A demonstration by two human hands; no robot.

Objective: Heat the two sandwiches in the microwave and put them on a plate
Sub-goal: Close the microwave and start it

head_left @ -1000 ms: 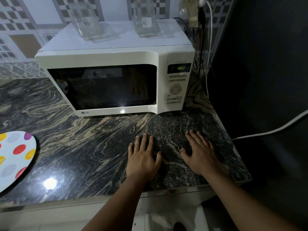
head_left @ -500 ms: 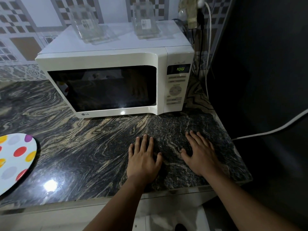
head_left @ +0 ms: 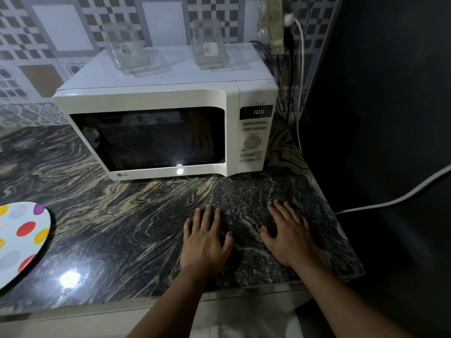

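A white microwave (head_left: pixel 229 98) stands at the back of the dark marbled counter (head_left: pixel 109 228), its door closed and its green display reading 1:00. The window is dark, so nothing inside can be made out. A white plate with coloured dots (head_left: pixel 22 240) lies at the counter's left edge, cut off by the frame, with nothing on its visible part. My left hand (head_left: pixel 205 242) and my right hand (head_left: pixel 288 235) both rest flat on the counter in front of the microwave, fingers straight, holding nothing. No sandwich is visible.
Two clear plastic containers (head_left: pixel 127 52) (head_left: pixel 210 47) stand on top of the microwave. Cables and a plug (head_left: pixel 290 20) hang at its right. A dark wall (head_left: pixel 378 118) borders the counter on the right, with a white cable (head_left: pixel 390 201) running across it.
The hands stay flat on the counter in the same place. The view has tilted up slightly, so everything sits a little lower in the frame.
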